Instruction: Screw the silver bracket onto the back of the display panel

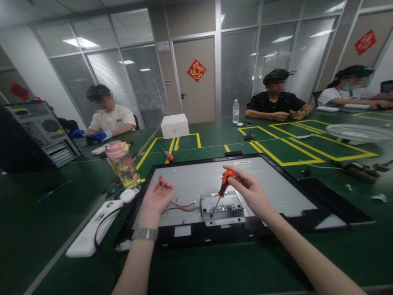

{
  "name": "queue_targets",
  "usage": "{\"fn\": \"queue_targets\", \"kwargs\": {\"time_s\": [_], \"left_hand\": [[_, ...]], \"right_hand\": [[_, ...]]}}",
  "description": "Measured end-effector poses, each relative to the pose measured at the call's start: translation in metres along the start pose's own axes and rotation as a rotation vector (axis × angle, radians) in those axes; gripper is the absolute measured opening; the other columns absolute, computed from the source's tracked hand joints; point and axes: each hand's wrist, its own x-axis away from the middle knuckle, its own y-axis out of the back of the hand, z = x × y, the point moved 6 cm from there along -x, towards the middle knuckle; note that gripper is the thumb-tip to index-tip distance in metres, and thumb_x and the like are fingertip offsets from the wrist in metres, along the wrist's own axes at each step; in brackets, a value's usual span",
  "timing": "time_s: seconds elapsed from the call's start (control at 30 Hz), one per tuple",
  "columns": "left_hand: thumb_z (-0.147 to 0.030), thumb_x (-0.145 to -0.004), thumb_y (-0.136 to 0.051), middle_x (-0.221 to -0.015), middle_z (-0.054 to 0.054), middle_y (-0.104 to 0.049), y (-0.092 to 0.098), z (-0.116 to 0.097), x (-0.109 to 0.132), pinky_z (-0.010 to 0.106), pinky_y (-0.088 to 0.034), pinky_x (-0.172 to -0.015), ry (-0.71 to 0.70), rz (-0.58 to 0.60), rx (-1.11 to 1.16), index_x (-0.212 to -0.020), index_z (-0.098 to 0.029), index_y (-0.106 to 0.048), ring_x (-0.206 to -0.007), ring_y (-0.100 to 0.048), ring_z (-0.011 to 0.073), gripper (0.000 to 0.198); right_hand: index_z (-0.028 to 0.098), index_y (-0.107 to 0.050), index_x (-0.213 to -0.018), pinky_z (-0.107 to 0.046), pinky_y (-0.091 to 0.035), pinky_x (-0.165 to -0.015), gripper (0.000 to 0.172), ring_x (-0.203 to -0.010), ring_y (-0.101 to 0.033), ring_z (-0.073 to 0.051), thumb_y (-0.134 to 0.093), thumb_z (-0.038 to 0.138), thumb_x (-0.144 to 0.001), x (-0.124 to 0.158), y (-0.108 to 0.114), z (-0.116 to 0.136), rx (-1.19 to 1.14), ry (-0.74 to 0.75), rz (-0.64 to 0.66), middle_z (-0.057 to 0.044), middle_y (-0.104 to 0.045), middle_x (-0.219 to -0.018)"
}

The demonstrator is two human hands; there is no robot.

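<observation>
My right hand point(248, 184) grips an orange-and-black screwdriver point(225, 183) by its handle. The shaft slants down to the left, and its tip meets the lower left edge of a metal bracket box point(221, 207). This box sits on the silver back of a flat display panel point(275, 190) with a black frame, lying on the table. Over the panel's left part, my left hand point(157, 197) is turned palm up, its fingers curled in; whatever small thing they hold is too tiny to make out. Thin brown wires point(185, 208) run from the box toward the left hand.
Left of the panel are a white power strip point(92, 228) with a black cable and a pink-lidded bottle point(122, 163). A black computer case point(21, 136) stands farther left. Behind are a white box point(174, 126) and a water bottle point(236, 111). Several people sit across the green table point(210, 271).
</observation>
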Motion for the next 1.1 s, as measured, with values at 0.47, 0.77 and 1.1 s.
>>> {"fn": "queue_targets", "kwargs": {"time_s": [0.47, 0.77, 1.1], "left_hand": [[-0.006, -0.075, -0.056, -0.081, 0.003, -0.059, -0.031, 0.041, 0.023, 0.029, -0.044, -0.081, -0.245, 0.145, -1.012, -0.074, -0.017, -0.062, -0.088, -0.057, 0.0195, 0.013], [-0.001, -0.086, -0.042, -0.102, 0.011, -0.057, -0.058, 0.079, 0.051, 0.036, -0.043, -0.082, -0.779, 0.410, -2.320, -0.099, -0.017, -0.058, -0.097, -0.053, 0.0237, 0.026], [-0.004, -0.086, -0.045, -0.102, 0.010, -0.057, -0.058, 0.078, 0.051, 0.035, -0.044, -0.081, -0.801, 0.400, -2.365, -0.102, -0.017, -0.059, -0.096, -0.053, 0.0246, 0.025]], "right_hand": [[0.029, -0.064, -0.120, -0.044, -0.050, -0.091, 0.036, -0.096, -0.066, -0.024, -0.059, 0.042, -0.087, 0.002, -0.004, 0.002, -0.102, 0.003, 0.034, -0.006, -0.070, -0.106], [0.027, -0.071, -0.104, -0.039, -0.053, -0.086, 0.029, -0.093, -0.065, -0.023, -0.067, 0.042, -0.081, 0.001, 0.001, 0.004, 0.016, 0.060, -0.060, -0.005, -0.069, -0.102], [0.025, -0.070, -0.090, -0.032, -0.054, -0.072, 0.021, -0.080, -0.061, -0.019, -0.071, 0.041, -0.077, 0.001, -0.001, 0.007, -0.047, 0.088, -0.068, -0.004, -0.062, -0.092]]}}
